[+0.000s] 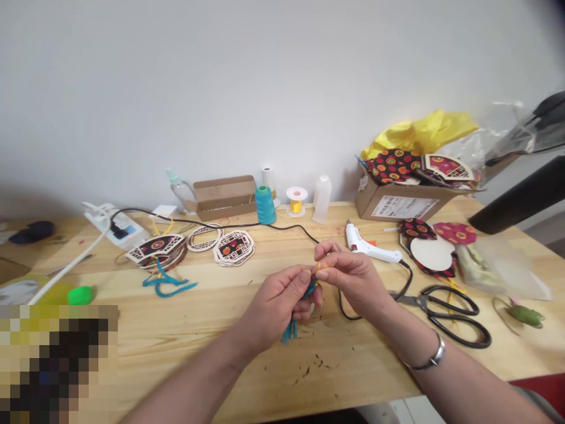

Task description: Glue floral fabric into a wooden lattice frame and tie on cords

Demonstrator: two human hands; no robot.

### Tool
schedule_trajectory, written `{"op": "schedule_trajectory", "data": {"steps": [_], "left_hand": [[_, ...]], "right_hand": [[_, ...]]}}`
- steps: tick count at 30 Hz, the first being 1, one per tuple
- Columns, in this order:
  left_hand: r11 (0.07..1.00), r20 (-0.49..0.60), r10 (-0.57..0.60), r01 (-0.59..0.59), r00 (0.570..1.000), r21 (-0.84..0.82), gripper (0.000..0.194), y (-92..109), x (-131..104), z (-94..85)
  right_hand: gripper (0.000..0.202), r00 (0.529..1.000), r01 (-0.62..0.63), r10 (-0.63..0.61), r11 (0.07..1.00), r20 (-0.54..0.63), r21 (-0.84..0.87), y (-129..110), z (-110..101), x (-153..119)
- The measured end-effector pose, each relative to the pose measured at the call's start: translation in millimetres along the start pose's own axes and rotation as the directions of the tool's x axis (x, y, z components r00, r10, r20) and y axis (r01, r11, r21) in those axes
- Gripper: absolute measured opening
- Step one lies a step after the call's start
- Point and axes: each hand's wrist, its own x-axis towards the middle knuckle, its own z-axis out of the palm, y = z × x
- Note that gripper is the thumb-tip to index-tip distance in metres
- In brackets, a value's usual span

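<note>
Over the middle of the wooden table, my left hand [282, 300] is closed around a blue thread tassel [289, 333], whose cut ends hang below the fingers. My right hand [348, 274] meets it from the right, thumb and finger pinching a thin yellow cord [318, 268] at the tassel's upper end. Fingers cover most of the tassel's head. Beyond my right hand lies a white glue gun [375, 250]. Black-handled scissors [435, 309] rest beside my right forearm.
Behind stand a teal thread cone [265, 206], a yellow cord spool [296, 203] and a plastic bottle [322, 200]. Patterned wooden frames [233, 247] lie left of centre. A cardboard box [392, 200] of fabric pieces stands back right. A black cable [212, 224] crosses the table [176, 347].
</note>
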Motion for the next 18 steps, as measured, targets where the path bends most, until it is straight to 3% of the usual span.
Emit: {"op": "schedule_trajectory", "data": {"steps": [10, 18], "left_hand": [[0.965, -0.136, -0.041, 0.075, 0.990, 0.250, 0.024, 1.7, 0.5, -0.1], [0.928, -0.168, -0.012, 0.074, 0.986, 0.365, 0.029, 1.8, 0.3, 3.2]], "right_hand": [[0.017, 0.998, -0.057, 0.057, 0.998, -0.026, 0.000, 5.2, 3.9, -1.1], [0.022, 0.999, -0.030, 0.028, 0.998, -0.036, -0.054, 8.1, 4.4, -0.7]]}}
